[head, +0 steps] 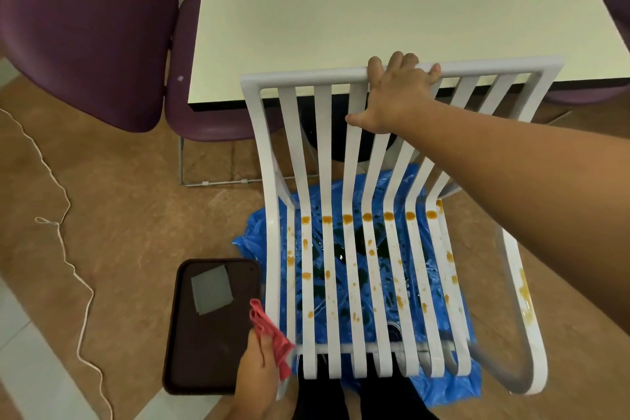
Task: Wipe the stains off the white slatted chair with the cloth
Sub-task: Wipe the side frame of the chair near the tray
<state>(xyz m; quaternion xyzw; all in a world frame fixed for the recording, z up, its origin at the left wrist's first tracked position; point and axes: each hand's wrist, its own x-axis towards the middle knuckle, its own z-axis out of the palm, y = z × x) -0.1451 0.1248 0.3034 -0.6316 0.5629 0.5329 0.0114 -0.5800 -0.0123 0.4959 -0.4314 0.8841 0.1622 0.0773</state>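
Treat the white slatted chair (353, 153) as rigid and probably light, judging by its thin frame; expect smooth painted slats, slippery where wet; take hold at the top rail, not at a single slat. Treat the cloth (269, 331) as soft and limp; bunch before pressing.

Found at centre, standing over a blue plastic sheet (450, 382) on the floor, directly at 6 o'clock of the white surface (341, 27). Oriented with backrest at 12 o'clock and seat front at 6 o'clock; read the long axis of the slats as 12-to-6. Note orange stains (367, 216) in a row across the seat-back bend; more scattered toward 6 o'clock and on the side rail at 4 o'clock.

Steadied at the top rail by the right grip (399, 92), fingers curled over it. Grasped in the left grip (259, 368) at 7 o'clock: the bunched cloth, at the seat's front-left corner; contact with the chair not determinable. At 8 o'clock: brown tray (204, 351) carrying a grey square (211, 290).
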